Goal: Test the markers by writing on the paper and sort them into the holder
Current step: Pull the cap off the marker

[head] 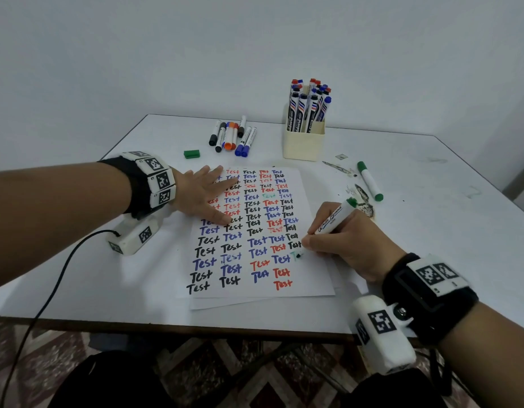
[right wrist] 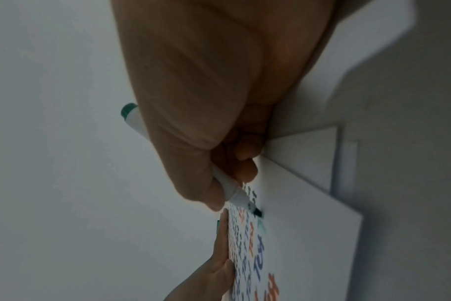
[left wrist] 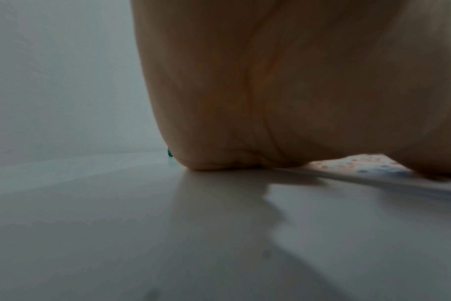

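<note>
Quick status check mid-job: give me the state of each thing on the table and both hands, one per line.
Green marker: uncapped, held in right hand, tip on paper, writing.
Paper: flat, mostly filled with "Test" words.
Left hand: flat, pressing the paper.
Green cap: off, lying loose on table.
Second green marker: capped, lying right of paper.
Loose markers: capped, lying in a group.
Holder: upright, full of capped markers.

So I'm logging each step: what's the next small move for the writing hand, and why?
Probably finish the green word. The right hand holds the green marker with its tip on the paper, only the first faint letters are down, and the left hand lies flat on the sheet.
</note>
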Demonstrator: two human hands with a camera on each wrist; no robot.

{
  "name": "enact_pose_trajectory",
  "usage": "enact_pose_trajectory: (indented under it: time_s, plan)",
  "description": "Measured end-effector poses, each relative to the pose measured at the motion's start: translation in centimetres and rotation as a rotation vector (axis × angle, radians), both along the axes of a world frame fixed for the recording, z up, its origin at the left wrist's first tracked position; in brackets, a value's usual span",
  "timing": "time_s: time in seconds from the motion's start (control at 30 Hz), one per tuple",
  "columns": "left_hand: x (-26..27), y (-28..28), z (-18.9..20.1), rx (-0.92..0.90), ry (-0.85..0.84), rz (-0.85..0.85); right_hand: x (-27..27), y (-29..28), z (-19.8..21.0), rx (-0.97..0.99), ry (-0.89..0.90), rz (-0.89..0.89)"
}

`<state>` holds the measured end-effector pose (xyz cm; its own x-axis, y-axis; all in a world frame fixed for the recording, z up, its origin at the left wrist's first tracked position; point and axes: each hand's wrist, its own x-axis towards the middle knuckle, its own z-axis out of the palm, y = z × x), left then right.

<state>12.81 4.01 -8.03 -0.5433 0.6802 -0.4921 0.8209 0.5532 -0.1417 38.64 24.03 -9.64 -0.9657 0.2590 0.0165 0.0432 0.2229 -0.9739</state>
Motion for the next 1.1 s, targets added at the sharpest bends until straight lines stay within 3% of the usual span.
enact_pose_trajectory:
  time_s: [0.2, 0.53, 0.73, 1.1]
  plan:
    - [0.06, -0.05, 0.31, -0.015, -0.008, -0.009, -0.01, 0.45, -0.40, -0.012, 0.045, -0.064]
    - [0.32, 0.00, 0.31, -0.014, -0.001, -0.011, -0.13, 0.55, -0.34, -0.021, 0.013, -0.016]
    - [0.46, 0.05, 0.43, 0.003, 0.005, 0.006, -0.22, 0.69, -0.58, -0.044, 0.064, -0.111]
    - [0.58, -0.01, 0.56, -0.017, 0.011, 0.001, -0.45, 0.87, -0.64, -0.041, 0.034, -0.062]
